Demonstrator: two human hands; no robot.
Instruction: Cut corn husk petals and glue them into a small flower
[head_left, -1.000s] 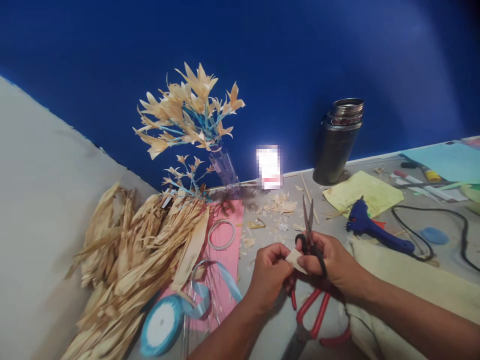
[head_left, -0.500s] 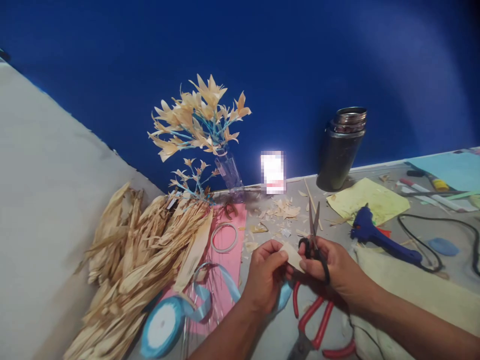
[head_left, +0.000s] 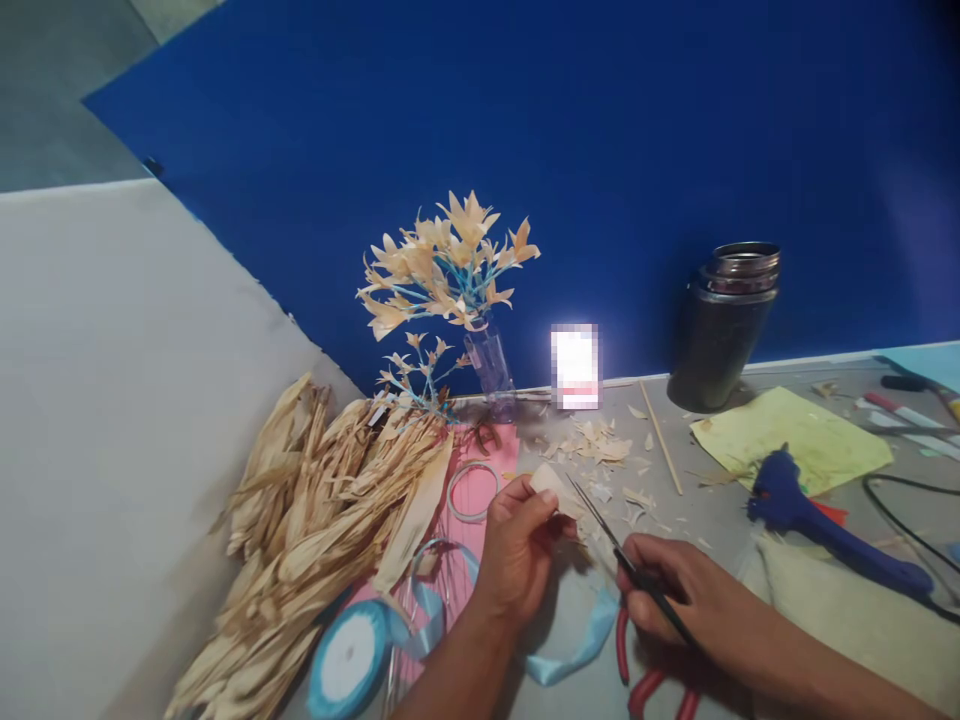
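Note:
Between its thumb and fingers, my left hand [head_left: 517, 555] pinches a small pale piece of corn husk [head_left: 547, 482]. My right hand [head_left: 667, 590] grips black-handled scissors [head_left: 616, 545], whose blades point up and left toward the husk piece, a little apart from it. Under and between my hands curls a light blue ribbon [head_left: 574, 650], leading from its spool [head_left: 349, 660] at the lower left. Below my right hand, red-handled pliers or cutters [head_left: 646, 690] lie partly hidden.
Dried husks [head_left: 322, 540] are heaped at left beside pink paper [head_left: 484, 445] with a tape roll [head_left: 472, 490]. Husk flowers [head_left: 442, 265] stand in a clear bottle [head_left: 491, 370]. A dark flask [head_left: 724, 330], yellow paper [head_left: 795, 435] and blue glue gun [head_left: 825, 530] occupy the right.
The view has shifted, so things on the table appear further right and lower. My right hand has drawn away from the left, and the scissors have swung from upright to pointing left.

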